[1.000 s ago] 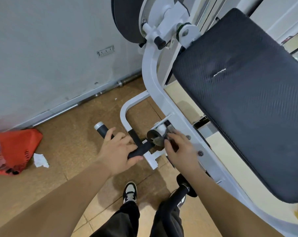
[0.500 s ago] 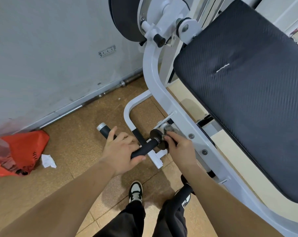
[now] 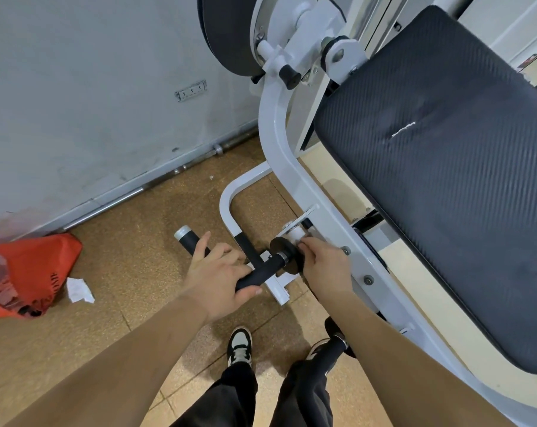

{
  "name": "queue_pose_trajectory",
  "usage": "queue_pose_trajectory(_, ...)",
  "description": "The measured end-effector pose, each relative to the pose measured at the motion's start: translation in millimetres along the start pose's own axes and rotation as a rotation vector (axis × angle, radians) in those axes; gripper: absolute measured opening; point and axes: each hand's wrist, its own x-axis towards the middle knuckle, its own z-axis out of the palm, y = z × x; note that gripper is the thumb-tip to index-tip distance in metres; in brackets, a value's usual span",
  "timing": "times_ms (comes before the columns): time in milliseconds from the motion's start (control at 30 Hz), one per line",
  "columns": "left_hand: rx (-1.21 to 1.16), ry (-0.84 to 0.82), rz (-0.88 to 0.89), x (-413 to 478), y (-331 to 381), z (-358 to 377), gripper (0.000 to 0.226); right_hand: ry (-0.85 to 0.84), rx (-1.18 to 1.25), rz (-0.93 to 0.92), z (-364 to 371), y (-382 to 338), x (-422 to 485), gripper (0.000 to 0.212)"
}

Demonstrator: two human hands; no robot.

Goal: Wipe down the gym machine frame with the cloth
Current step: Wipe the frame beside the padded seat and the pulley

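Far left, on the floor: a crumpled red plastic bag (image 3: 30,272), a scrap of white paper (image 3: 79,291) just beside it. Grips the black foam-covered handle bar (image 3: 258,276) with the left hand (image 3: 218,278), fingers wrapped over, slightly spread. Pinches the small white hub (image 3: 295,233) behind the black round disc (image 3: 281,246) with the right hand (image 3: 325,269), fingertips pressed together. Just right of that: the white tubular steel machine frame (image 3: 279,143), below the black padded cushion (image 3: 446,180).

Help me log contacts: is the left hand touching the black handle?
Touching. The head view shows the left hand with its fingers curled over the black handle and the thumb tip pressed against its underside, with no gap.
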Motion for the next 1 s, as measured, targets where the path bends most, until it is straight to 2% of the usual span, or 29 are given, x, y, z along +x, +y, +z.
queue_pose_trajectory(133, -0.008, 0.023, 0.004, 0, 0, 4, 0.064, -0.025, 0.002, 0.050, -8, 9, -13, 0.022)
queue_pose_trajectory(267, -0.015, 0.029, 0.000, 2, 2, 5, 0.063, 0.100, 0.022, 0.082, 11, -4, 8, 0.022)
queue_pose_trajectory(333, -0.021, 0.027, -0.004, 2, 2, 5, 0.063, 0.097, 0.049, 0.060, 15, -6, 6, 0.020)
queue_pose_trajectory(400, -0.029, 0.045, -0.004, 3, 1, 5, 0.062, 0.019, 0.063, 0.019, 14, 6, -12, 0.013)
queue_pose_trajectory(500, -0.015, 0.047, -0.004, 3, 0, 7, 0.061, -0.012, -0.050, -0.030, 6, 28, -41, 0.033)
queue_pose_trajectory(633, -0.011, 0.062, -0.001, 3, 1, 9, 0.060, 0.032, -0.043, -0.039, 9, 30, -34, 0.025)
queue_pose_trajectory(767, 0.115, 0.069, -0.006, -5, 15, 16, 0.063, 0.020, 0.005, -0.062, 15, 26, -19, 0.025)
queue_pose_trajectory(1000, 0.160, 0.208, 0.026, -12, 11, 22, 0.061, -0.016, -0.172, -0.210, 9, 61, -70, 0.039)
